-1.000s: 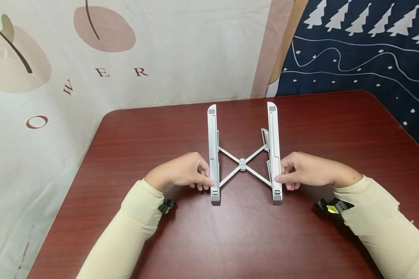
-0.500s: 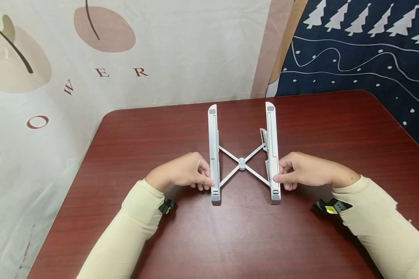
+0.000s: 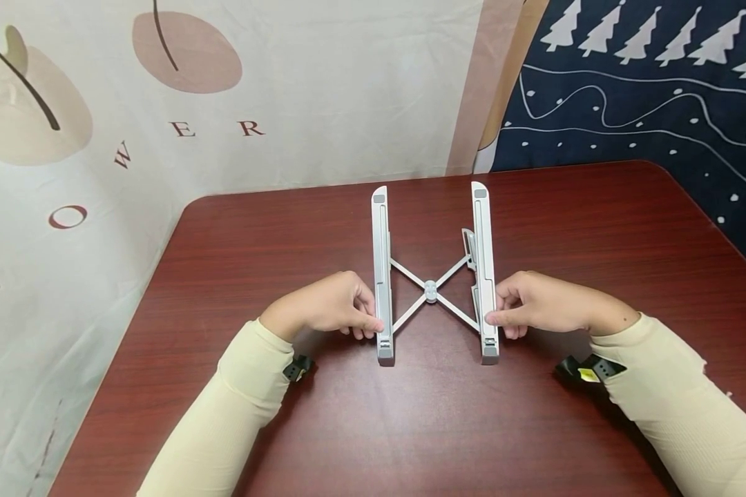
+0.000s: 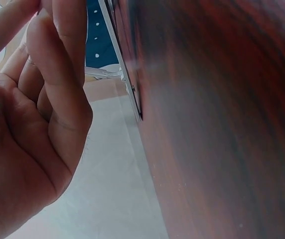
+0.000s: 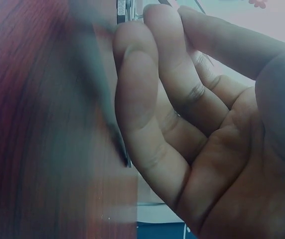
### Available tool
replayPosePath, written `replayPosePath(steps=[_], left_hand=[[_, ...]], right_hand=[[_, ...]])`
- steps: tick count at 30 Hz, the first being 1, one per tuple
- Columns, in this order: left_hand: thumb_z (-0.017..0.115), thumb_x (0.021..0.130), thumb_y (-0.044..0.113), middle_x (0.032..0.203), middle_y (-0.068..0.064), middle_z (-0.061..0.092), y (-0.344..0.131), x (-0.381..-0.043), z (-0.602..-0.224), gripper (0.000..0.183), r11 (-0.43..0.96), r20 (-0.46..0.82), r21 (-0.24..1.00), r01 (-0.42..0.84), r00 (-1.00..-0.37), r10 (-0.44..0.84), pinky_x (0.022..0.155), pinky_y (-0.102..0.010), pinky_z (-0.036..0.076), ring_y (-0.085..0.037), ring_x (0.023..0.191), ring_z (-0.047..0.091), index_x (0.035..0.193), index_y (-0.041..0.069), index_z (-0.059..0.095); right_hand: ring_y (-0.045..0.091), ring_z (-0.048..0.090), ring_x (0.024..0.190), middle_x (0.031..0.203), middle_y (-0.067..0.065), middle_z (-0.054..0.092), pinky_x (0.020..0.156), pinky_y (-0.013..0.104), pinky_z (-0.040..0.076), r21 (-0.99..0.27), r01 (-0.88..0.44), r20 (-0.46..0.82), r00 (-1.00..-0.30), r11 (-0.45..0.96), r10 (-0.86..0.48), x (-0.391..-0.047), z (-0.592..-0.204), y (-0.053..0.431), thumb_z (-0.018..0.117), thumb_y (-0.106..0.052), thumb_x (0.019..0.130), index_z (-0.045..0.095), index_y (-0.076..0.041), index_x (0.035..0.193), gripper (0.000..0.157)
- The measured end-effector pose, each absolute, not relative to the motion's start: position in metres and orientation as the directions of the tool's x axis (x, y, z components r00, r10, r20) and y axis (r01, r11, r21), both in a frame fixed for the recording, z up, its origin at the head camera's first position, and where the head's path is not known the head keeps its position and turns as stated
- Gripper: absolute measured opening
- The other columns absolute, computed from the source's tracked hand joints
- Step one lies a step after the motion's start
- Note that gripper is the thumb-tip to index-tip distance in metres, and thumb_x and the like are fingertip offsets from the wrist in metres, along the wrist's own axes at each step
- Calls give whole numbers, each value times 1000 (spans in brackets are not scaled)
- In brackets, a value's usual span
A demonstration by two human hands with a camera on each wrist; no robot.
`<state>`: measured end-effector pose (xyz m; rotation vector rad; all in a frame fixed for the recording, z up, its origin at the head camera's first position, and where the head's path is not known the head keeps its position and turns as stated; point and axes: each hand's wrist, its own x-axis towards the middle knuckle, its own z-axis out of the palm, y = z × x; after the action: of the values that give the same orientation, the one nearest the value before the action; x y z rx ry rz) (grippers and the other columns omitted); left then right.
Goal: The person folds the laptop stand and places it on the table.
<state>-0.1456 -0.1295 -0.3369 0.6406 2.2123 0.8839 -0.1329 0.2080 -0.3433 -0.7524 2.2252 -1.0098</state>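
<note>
A silver folding laptop stand stands unfolded on the table, its two long side rails joined by an X of thin bars with a round hub. With thumb on top and fingers curled at the outer side, my left hand pinches the left rail near its front end. On the opposite side my right hand pinches the right rail the same way. The left wrist view shows the curled fingers of the left hand beside part of the stand. In the right wrist view, fingertips of the right hand meet the stand's edge.
The dark red wooden table has rounded far corners. Behind it hang a pale printed cloth with letters and a navy cloth with white trees. A small black wrist device sits at each sleeve cuff.
The right rail has shifted slightly left with my right hand, and the left rail a touch right, so the rails stand a little closer together. Both hands keep their hold.
</note>
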Motion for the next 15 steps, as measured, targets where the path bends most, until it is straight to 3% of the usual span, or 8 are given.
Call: replayPosePath(steps=[15], left_hand=[[71,79,23,61,-3,68,-128,-145,-337,16,651,-396,736,187,-661,638,53,-31,54,-24,60,67,68,12,69]], right_hand=[[13,59,53,58,1,62,53,31,53,-798,-254,-251,-686,547,-684,-132,-345,206,64,-26,86,61,-4,74,25]])
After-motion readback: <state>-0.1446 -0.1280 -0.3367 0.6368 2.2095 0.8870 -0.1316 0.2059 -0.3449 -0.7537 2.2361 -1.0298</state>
